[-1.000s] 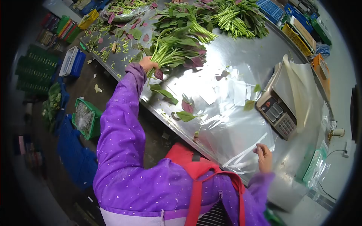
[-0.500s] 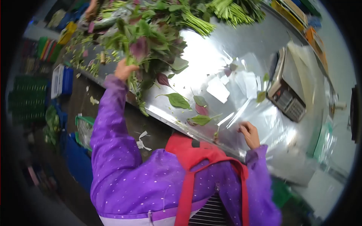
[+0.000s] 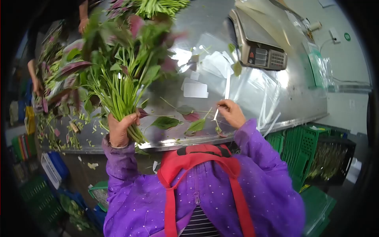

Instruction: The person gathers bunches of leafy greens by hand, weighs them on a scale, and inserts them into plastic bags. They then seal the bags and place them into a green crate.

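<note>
My left hand [image 3: 121, 129] is closed around the lower stems of a bunch of leafy greens [image 3: 118, 87] with green and purple leaves. The bunch stands tilted over the table's near edge, its leafy top blurred. My right hand [image 3: 232, 113] is at the near edge of the metal table, thumb and fingers pinched together. A thin white strip [image 3: 227, 85] runs down to the fingertips and shows again below them, so it appears to be in the pinch. Loose leaves [image 3: 165, 122] lie between my two hands.
A weighing scale [image 3: 258, 43] stands at the back right. White cards [image 3: 195, 90] and clear plastic [image 3: 256, 89] lie on the metal table [image 3: 189, 35]. More greens and cut stems cover the left side, where another person's hands [image 3: 36, 85] show. Green crates [image 3: 304, 146] stand at right.
My view has turned to the right. The bunch in my left hand is now more upright and nearer to me. My right hand has come to the white strip and pinched its fingers.
</note>
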